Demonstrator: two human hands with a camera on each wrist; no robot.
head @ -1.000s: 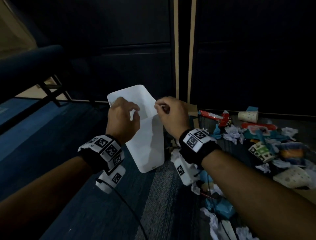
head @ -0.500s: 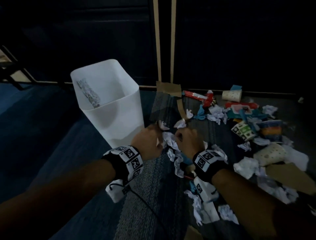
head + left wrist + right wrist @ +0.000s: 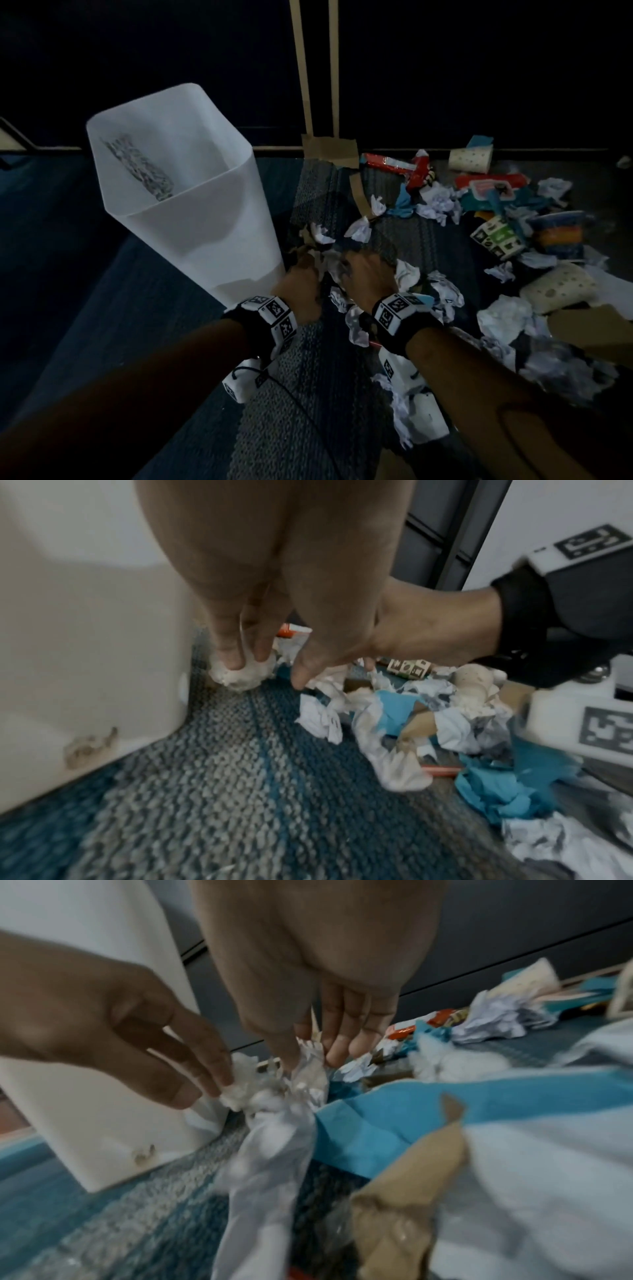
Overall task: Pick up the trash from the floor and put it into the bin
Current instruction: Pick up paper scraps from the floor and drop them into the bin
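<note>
Left hand (image 3: 260,593): wrist view shows fingers pinching a paper wad (image 3: 240,674) beside the bin (image 3: 191,219)
Right hand (image 3: 318,969): pinches crumpled paper (image 3: 308,1069)
Head view: both grips hidden

very dim in the head view: near-black upper half, forearms in deep shadow, brightest on the translucent white plastic bin (image 3: 191,205), with no light source in sight. motion-smeared at the left hand (image 3: 301,281) and right hand (image 3: 363,274). much brighter and evenly lit in both wrist views, without hard shadows or glare. heavily blurred in the right wrist view over the pale blue and white crumpled paper (image 3: 514,1150); stretched toward the frame edges in all three.
</note>
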